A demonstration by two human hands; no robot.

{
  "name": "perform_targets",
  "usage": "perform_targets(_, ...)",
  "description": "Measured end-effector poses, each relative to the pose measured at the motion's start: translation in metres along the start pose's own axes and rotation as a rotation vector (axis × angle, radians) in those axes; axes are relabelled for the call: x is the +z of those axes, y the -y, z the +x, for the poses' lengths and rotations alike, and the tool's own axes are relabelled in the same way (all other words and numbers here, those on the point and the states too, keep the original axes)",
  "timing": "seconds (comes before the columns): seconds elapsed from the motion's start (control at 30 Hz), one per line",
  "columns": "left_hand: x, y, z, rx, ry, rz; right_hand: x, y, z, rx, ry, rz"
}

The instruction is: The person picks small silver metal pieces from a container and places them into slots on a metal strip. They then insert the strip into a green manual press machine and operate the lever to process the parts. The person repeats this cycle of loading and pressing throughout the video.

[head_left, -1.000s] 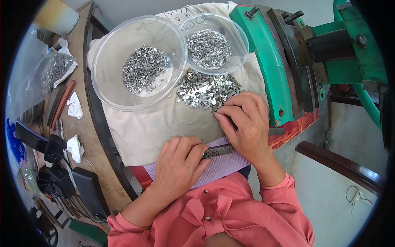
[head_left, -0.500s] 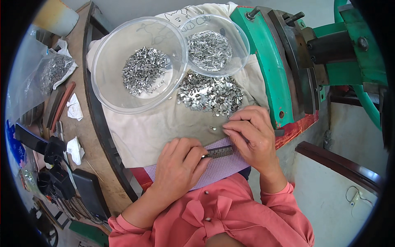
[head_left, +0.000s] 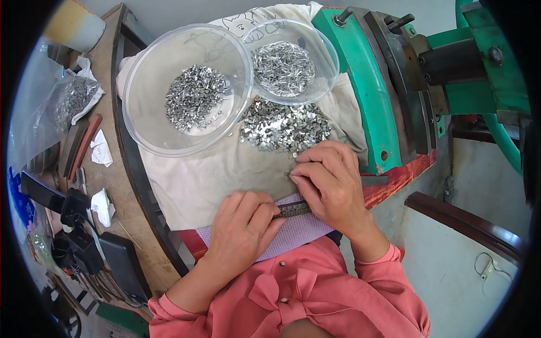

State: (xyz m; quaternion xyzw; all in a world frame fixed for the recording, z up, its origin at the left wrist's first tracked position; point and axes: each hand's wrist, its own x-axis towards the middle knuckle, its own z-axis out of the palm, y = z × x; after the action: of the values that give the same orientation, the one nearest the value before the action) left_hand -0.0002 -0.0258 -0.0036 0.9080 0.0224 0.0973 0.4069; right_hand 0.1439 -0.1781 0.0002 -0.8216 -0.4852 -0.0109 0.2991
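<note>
My left hand (head_left: 243, 228) is closed on the end of a short dark metal strip with a row of slots (head_left: 294, 210), held above a lilac woven cloth (head_left: 298, 228). My right hand (head_left: 332, 188) is at the strip's other end, thumb and index finger pinched together around a tiny metal piece (head_left: 288, 174), its shape too small to make out. Just beyond these fingertips a heap of small flat shiny metal pieces (head_left: 282, 127) lies on a beige cloth (head_left: 186, 180).
Behind the heap stand a large clear tub (head_left: 132, 107) of small metal parts and a smaller clear tub (head_left: 336, 62) of thin metal pins. A green machine (head_left: 369, 96) rises on the right. A wooden bench (head_left: 132, 208) with a plastic bag of parts (head_left: 76, 96) runs along the left.
My right hand has moved left, and its fingertips now close on a tiny piece that lay loose before the heap. My left hand stays nearly in place with the strip.
</note>
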Motion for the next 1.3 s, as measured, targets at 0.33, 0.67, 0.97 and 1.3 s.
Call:
perform_targets(0.33,-0.001,-0.001,0.0,-0.013,0.016,-0.007,-0.01,0.021,-0.031,0.033,0.091,0.153)
perform_targets(0.67,-0.001,-0.001,0.001,0.014,0.012,0.005,-0.004,-0.004,0.003,-0.063,0.009,0.024)
perform_targets(0.97,0.006,-0.002,0.002,0.03,-0.023,0.033,-0.006,-0.008,0.01,-0.137,0.082,-0.019)
perform_targets(1.3,0.008,-0.007,0.004,0.03,-0.008,0.113,-0.012,-0.008,-0.001,-0.036,0.062,0.122)
